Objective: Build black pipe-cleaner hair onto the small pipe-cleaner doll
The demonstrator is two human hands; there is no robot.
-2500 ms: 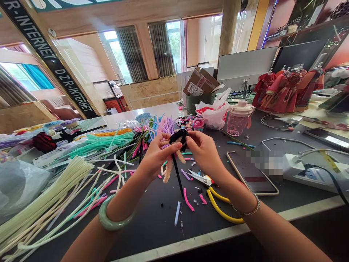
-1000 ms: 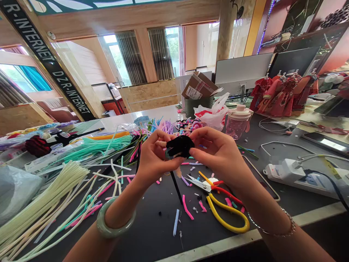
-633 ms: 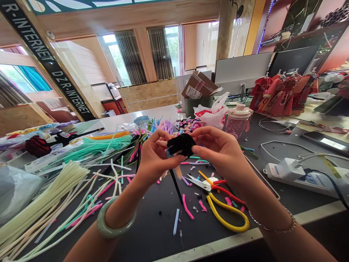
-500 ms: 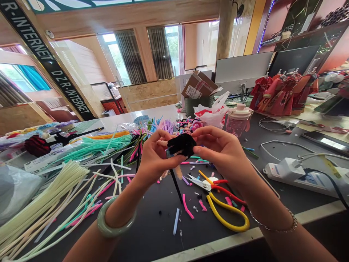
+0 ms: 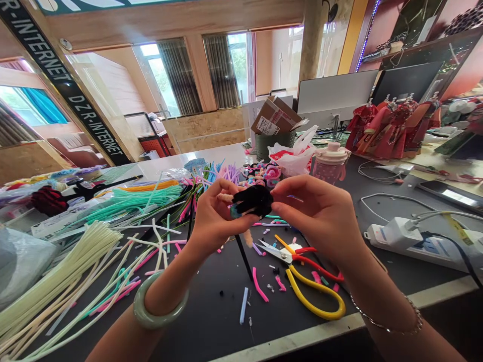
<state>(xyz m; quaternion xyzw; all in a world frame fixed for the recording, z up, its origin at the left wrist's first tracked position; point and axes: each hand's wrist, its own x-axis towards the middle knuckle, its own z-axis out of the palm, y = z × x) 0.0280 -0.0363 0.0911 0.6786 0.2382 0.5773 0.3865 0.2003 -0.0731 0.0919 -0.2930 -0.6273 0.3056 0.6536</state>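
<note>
A small fuzzy pipe-cleaner figure (image 5: 253, 201) is held up over the desk, with a black top, a bit of blue and peach limbs sticking out. My left hand (image 5: 215, 216) grips it from the left side, thumb below and fingers behind. At its right edge, the thumb and forefinger of my right hand (image 5: 313, 211) pinch the black part; the exact contact is partly hidden. Beneath my hands lie scissors (image 5: 302, 276) with one red and one yellow handle, blades parted. A black stem (image 5: 243, 257) slants down below the figure.
Bundles of cream (image 5: 75, 276) and mint pipe cleaners (image 5: 147, 198) cover the left side. Pink offcuts (image 5: 259, 285) and other scraps litter the desk. A pink cup (image 5: 329, 163), a white power strip (image 5: 411, 246) and a phone (image 5: 451, 195) stand or lie right.
My right hand has shifted slightly right, its fingertips still at the figure's black edge. The black part is turned a little. My left hand stays nearly still.
</note>
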